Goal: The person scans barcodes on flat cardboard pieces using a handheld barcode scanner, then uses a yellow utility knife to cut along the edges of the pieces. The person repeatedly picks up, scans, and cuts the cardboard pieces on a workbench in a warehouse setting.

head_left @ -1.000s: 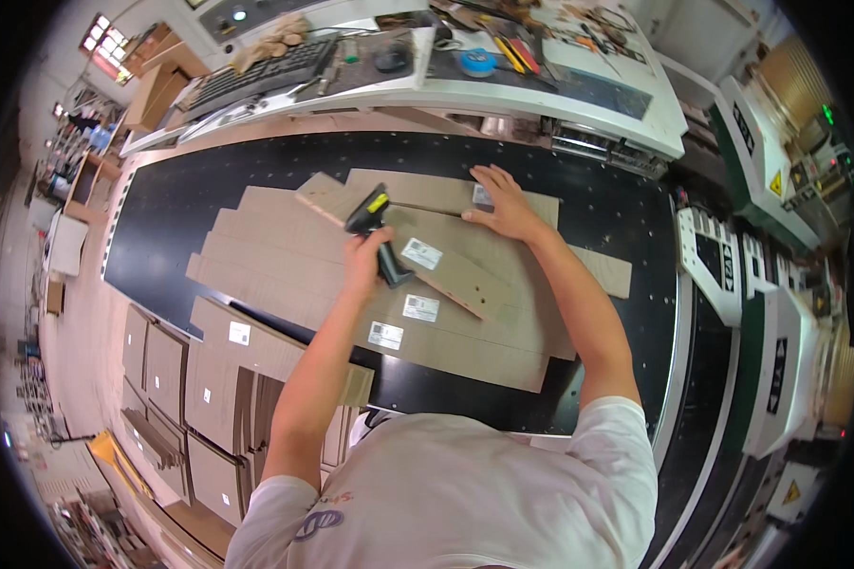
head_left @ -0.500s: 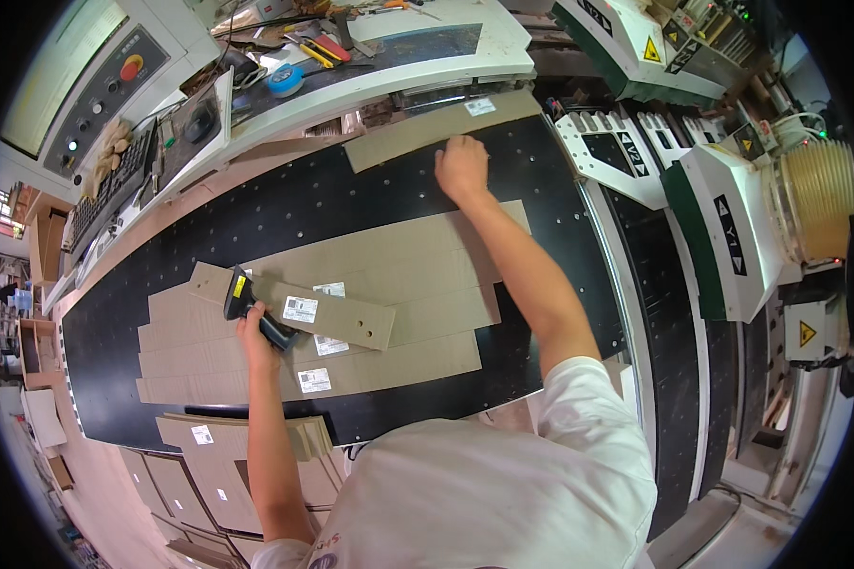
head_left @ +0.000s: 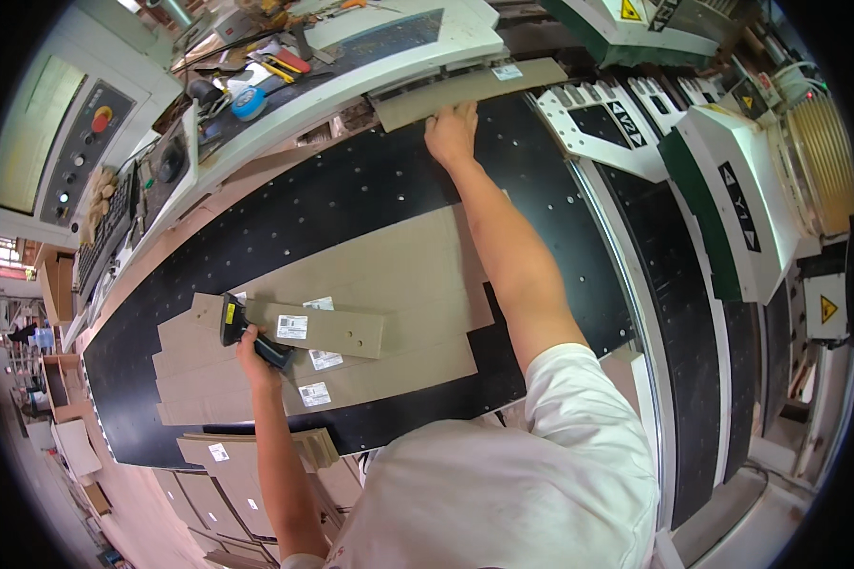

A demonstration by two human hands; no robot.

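Note:
My left hand (head_left: 255,358) is closed round the grip of a black handheld barcode scanner (head_left: 232,321) with a yellow sticker on its head. Just beside it, a narrow brown panel (head_left: 337,330) with a white label and several small round holes lies across broader brown panels (head_left: 417,266). My right arm reaches to the far side of the black worktable (head_left: 351,185). There my right hand (head_left: 451,135) is curled at the near edge of a long brown strip panel (head_left: 427,102), which has a white label at its far right; the fingertips are partly hidden.
White machine heads (head_left: 731,190) stand along the right. A bench (head_left: 351,81) with tools and blue tape (head_left: 249,102) runs along the far side. At the upper left is a control panel (head_left: 83,142) with a red button. Stacked labelled panels (head_left: 242,474) stand at the near left.
The long strip panel has moved away and to the right, with my right hand following it. My left hand keeps hold of the scanner. The whole view has turned slightly.

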